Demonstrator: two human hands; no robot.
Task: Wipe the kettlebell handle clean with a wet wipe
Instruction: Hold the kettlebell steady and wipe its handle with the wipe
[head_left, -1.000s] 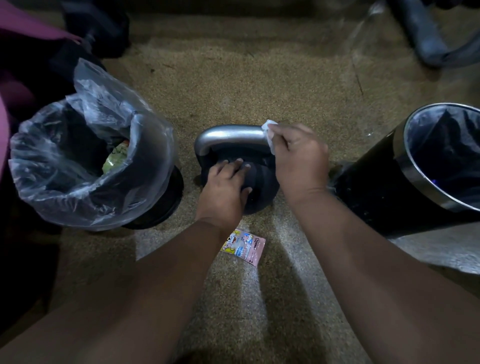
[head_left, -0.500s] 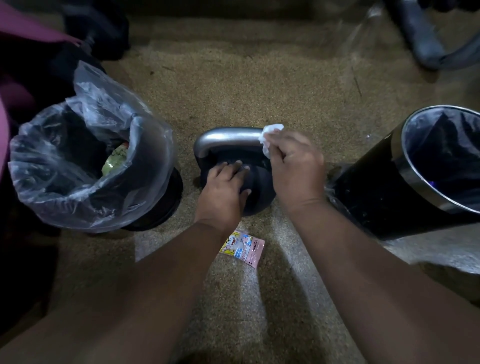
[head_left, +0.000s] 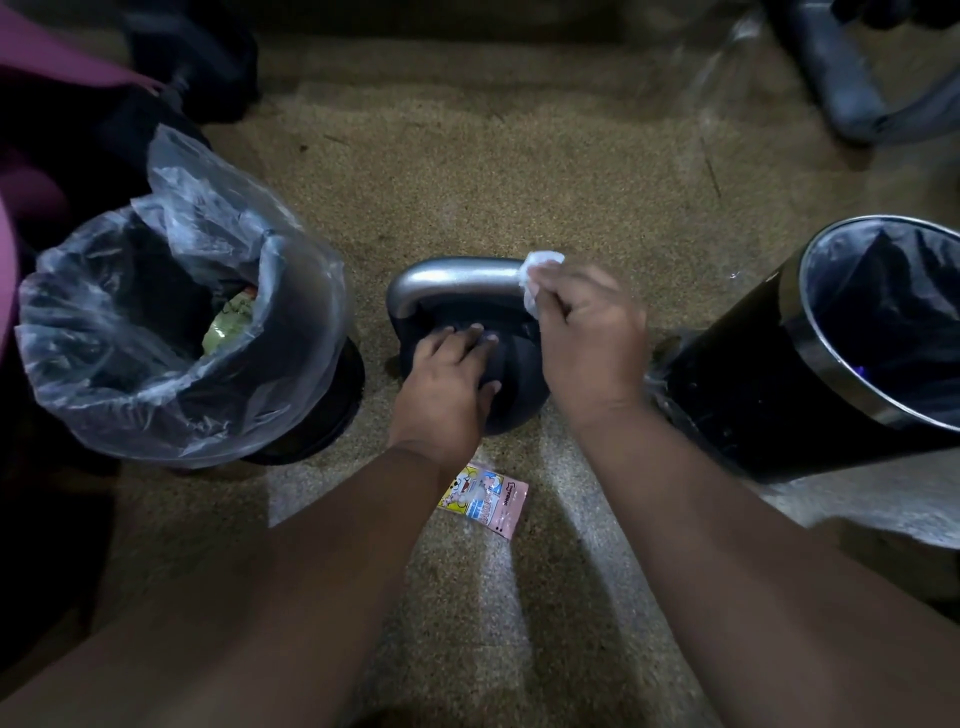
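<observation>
right hand (head_left: 587, 332) closed on wipe (head_left: 537, 278), now higher on handle (head_left: 457, 278) right end | left hand (head_left: 447, 384) open, still flat on kettlebell (head_left: 519, 374) between hands | wrapper (head_left: 485, 499) unmoved below left wrist

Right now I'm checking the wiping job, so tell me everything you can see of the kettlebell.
The kettlebell sits upright on the speckled floor between two bins. Its body looks dark and matte, its handle a smooth silvery metal arch. The left hand rests flat on the body, steadying it. The right hand presses a white wipe against the handle's right end. The handle's left and middle stay bare.
</observation>
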